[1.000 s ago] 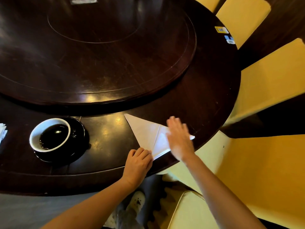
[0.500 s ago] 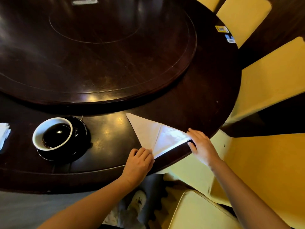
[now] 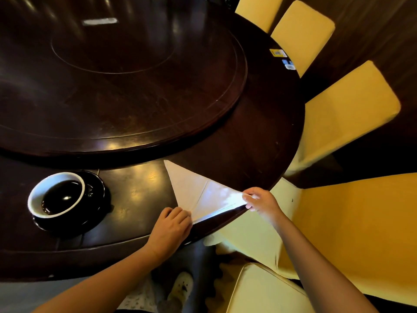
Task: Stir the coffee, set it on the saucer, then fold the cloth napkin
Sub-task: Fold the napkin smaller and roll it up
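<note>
A white cloth napkin (image 3: pixel 191 190), folded into a triangle with a crease down it, lies at the near edge of the dark round table (image 3: pixel 259 141). My left hand (image 3: pixel 169 229) presses its near corner down with curled fingers. My right hand (image 3: pixel 261 202) pinches the napkin's right corner at the table edge and lifts it slightly. To the left, a white-lined cup of black coffee (image 3: pixel 56 195) sits on a black saucer (image 3: pixel 94 199).
A large raised turntable (image 3: pixel 112 86) fills the table's middle. Yellow-covered chairs (image 3: pixel 345 114) ring the right side and stand close below my right arm. Small stickers (image 3: pixel 278 53) lie near the far right rim. A shoe (image 3: pixel 182 288) shows on the floor below.
My right hand slid from flat on the napkin out to its right corner and now pinches and lifts it. My left hand has stayed on the near corner.
</note>
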A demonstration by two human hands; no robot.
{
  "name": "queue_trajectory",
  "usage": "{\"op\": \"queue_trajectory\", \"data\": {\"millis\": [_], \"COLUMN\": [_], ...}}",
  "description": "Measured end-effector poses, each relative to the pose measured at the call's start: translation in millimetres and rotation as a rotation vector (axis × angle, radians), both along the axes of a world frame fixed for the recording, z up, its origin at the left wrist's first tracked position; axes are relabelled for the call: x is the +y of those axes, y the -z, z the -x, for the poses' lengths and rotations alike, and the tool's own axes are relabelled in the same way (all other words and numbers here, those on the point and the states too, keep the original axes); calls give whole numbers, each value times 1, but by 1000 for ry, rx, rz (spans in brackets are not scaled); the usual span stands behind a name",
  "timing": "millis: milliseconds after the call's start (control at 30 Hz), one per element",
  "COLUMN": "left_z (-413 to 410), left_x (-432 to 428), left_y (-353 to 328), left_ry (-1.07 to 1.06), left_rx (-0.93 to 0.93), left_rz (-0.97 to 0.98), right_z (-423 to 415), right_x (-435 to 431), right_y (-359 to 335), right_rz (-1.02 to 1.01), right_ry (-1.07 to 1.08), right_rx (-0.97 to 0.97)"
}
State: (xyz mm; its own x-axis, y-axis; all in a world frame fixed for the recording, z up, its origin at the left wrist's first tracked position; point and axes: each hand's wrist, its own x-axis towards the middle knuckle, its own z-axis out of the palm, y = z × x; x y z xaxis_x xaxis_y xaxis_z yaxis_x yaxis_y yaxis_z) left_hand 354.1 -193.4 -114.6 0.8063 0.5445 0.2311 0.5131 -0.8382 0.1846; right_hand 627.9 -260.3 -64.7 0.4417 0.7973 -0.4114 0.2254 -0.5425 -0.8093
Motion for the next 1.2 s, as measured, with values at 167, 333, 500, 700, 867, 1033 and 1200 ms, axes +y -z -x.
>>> {"op": "queue_trajectory", "data": {"millis": [167, 333, 500, 700, 867, 1033, 1200], "left_z": [3, 9, 11, -1, -9, -15, -18], "left_x": [1, -5, -11, -15, -14, -15, -15], "left_y": [-6, -10, -9, -17, -30, -29, -29], "left_ry": [23, 2, -53, -206, -587, -736, -805], "left_rx": [23, 16, 1, -104, -321, -360, -350], "left_rz": [20, 89, 149, 241, 584, 657, 693], "right_z": [7, 14, 18, 30, 45, 73, 95], "right_x": [-15, -29, -16, 45, 110, 156, 174], "right_y": [-8, -41, -79, -98, -81, -40, -6], "right_rz": [-29, -107, -18, -129, -146, -98, -117], "right_ry": [90, -157, -372, -452, -451, -384, -300], "right_rx": [173, 118, 211, -172, -276, -221, -218]}}
